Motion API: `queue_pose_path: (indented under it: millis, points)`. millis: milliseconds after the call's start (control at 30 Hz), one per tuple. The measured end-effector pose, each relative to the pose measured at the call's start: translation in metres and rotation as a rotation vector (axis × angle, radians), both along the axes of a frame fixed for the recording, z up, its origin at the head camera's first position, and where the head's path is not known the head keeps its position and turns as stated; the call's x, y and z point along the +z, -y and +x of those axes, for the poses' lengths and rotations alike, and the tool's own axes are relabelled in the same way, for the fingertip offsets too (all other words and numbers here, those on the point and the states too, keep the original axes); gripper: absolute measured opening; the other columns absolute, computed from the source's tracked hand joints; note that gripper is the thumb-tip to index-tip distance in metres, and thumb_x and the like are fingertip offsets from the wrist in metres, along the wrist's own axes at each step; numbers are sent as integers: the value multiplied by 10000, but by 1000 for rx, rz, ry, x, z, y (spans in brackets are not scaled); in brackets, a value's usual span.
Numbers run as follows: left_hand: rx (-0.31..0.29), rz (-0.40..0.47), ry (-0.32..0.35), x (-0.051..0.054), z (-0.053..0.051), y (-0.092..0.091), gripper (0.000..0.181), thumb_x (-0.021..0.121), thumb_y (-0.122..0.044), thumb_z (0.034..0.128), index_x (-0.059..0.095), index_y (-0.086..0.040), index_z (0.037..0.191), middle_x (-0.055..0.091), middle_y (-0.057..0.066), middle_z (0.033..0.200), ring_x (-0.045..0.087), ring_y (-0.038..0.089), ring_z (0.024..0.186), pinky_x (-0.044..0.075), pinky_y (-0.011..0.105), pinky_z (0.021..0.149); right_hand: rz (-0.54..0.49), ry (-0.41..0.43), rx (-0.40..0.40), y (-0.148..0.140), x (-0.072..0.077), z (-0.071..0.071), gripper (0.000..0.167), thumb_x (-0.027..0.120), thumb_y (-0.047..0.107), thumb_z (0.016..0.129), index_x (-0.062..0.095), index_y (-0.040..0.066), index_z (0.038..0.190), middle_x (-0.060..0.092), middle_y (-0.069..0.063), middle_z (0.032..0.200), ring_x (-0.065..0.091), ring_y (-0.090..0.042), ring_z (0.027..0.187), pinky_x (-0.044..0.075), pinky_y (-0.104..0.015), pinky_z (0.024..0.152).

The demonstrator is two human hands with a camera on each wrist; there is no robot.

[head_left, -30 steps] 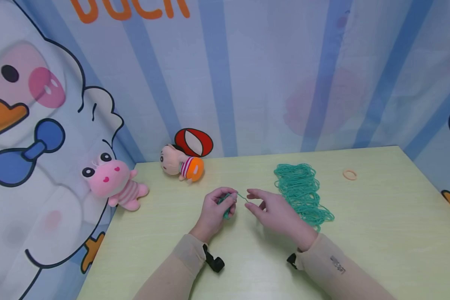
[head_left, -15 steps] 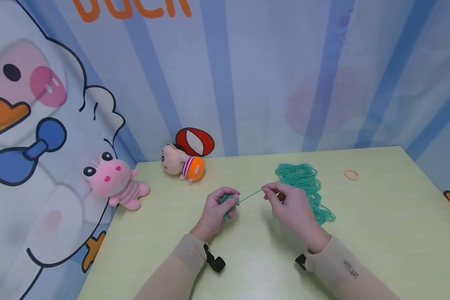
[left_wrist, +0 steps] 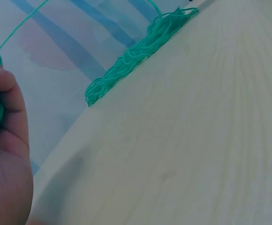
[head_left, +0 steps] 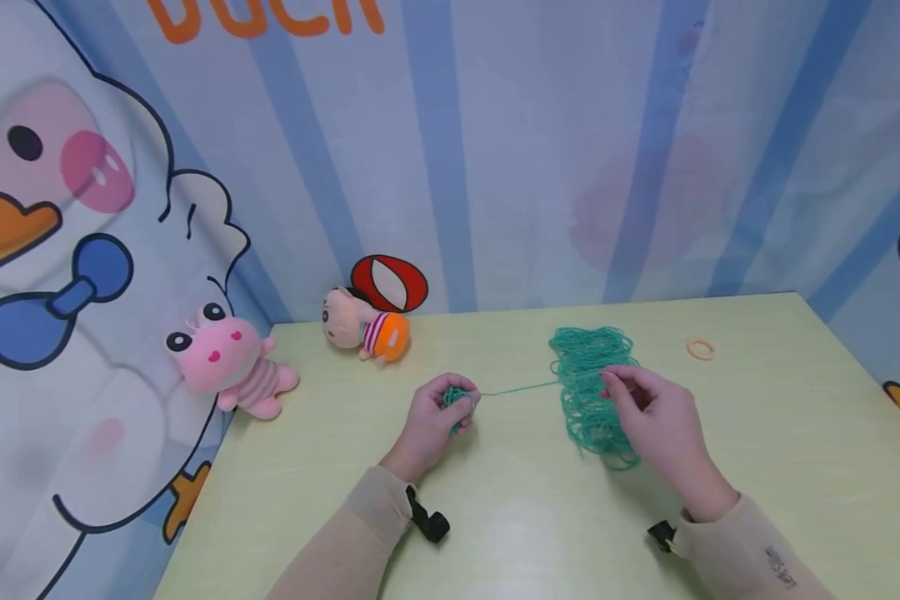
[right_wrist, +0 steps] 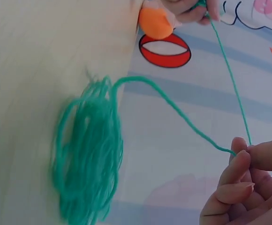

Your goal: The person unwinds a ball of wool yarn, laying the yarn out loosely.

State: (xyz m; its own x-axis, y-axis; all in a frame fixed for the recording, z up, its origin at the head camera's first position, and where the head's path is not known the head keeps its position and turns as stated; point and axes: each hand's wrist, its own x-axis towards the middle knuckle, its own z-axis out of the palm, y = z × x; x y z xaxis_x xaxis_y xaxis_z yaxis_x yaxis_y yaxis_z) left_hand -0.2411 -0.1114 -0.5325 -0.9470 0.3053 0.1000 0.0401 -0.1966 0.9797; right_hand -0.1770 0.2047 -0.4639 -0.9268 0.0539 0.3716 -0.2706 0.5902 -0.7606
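My left hand (head_left: pixel 427 421) grips a small wound bundle of green yarn (head_left: pixel 457 398) over the middle of the table. From that bundle a thin strand (head_left: pixel 521 388) stretches rightward to my right hand (head_left: pixel 663 421), whose thumb and fingertips pinch it. Beneath and beside the right hand lies a loose pile of green yarn (head_left: pixel 596 383), looped back and forth. In the right wrist view, a slack length of yarn (right_wrist: pixel 173 110) rises from the pile (right_wrist: pixel 89 154) to the pinching fingers (right_wrist: pixel 241 161). The left wrist view shows only part of the left hand (left_wrist: pixel 7 154), curled around the yarn.
A pink plush toy (head_left: pixel 240 367) sits at the table's left edge. Another plush doll with orange bottoms (head_left: pixel 367 327) lies at the back. A small peach-coloured ring (head_left: pixel 701 349) rests right of the yarn pile. A printed curtain (head_left: pixel 510 167) hangs behind the pale table (head_left: pixel 795 400).
My right hand has moved from near the left hand out to the right and closed on the strand, drawing it longer between the hands. The left hand has stayed nearly in place.
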Motion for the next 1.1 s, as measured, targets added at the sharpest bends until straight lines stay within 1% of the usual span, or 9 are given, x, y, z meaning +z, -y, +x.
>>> queue_pose_path:
  millis: [167, 267, 333, 500, 667, 733, 867, 1000, 1100]
  points:
    - [38, 66, -20, 3, 0, -1, 136, 607, 25, 1033, 656, -98, 1063, 644, -10, 884, 498, 130, 640, 453, 220, 569, 70, 84, -25, -27, -3, 1, 265, 665, 254, 1112, 800, 69, 1245, 836, -149, 1047, 665, -60, 733, 510, -234, 564]
    - [62, 106, -21, 4, 1, -1, 138, 603, 19, 1034, 660, -106, 1048, 606, -25, 825, 476, 118, 615, 424, 214, 546, 140, 184, -23, -43, -6, 1, 342, 626, 325, 1131, 779, 74, 1306, 823, -156, 1150, 698, -129, 859, 543, -258, 614]
    - [77, 118, -18, 5, 2, -1, 126, 610, -2, 1038, 662, -117, 1034, 564, -29, 774, 462, 116, 598, 404, 212, 533, 177, 253, -11, -53, -10, 0, 382, 610, 350, 1135, 771, 58, 1322, 809, -170, 1186, 677, -154, 883, 531, -276, 626]
    - [105, 138, -15, 6, 3, 0, 109, 606, -7, 1027, 649, -107, 1018, 522, -26, 724, 440, 114, 570, 356, 231, 521, 282, 414, 16, -68, -17, -5, 393, 634, 343, 1116, 786, 24, 1288, 796, -203, 1185, 680, -215, 876, 513, -333, 642]
    - [81, 164, -17, 5, 2, 1, 45, 620, -4, 1007, 623, -20, 1048, 554, -16, 778, 442, 119, 570, 357, 227, 520, 387, 518, 44, -75, -19, -12, 343, 699, 311, 1076, 809, 29, 1237, 809, -206, 1179, 739, -290, 940, 589, -467, 759]
    - [59, 156, -21, 4, 2, 1, 49, 635, -13, 1012, 634, -29, 1058, 558, -17, 790, 447, 122, 578, 367, 225, 523, 406, 514, 56, -74, -20, -12, 321, 719, 291, 1060, 807, 34, 1231, 806, -204, 1191, 741, -305, 970, 591, -504, 813]
    - [33, 115, -22, 4, 2, 1, 108, 634, -14, 1032, 668, -115, 1048, 543, -27, 768, 457, 121, 591, 378, 217, 522, 407, 467, 69, -68, -17, -9, 316, 683, 197, 1044, 744, 21, 1299, 753, -233, 1237, 703, -294, 948, 557, -445, 767]
    - [25, 99, -10, 4, 3, 1, 133, 630, -5, 1034, 664, -132, 1055, 540, -27, 780, 456, 121, 601, 372, 215, 521, 348, 327, 77, -56, -14, -4, 326, 671, 131, 1006, 698, 19, 1311, 696, -227, 1220, 627, -253, 880, 494, -365, 715]
    - [25, 92, -5, 5, 3, 0, 123, 635, -8, 1029, 658, -123, 1064, 542, -20, 797, 458, 123, 606, 375, 213, 524, 347, 243, 150, -47, -15, -2, 336, 782, 194, 990, 708, 72, 1294, 683, -152, 1179, 567, -194, 839, 470, -311, 687]
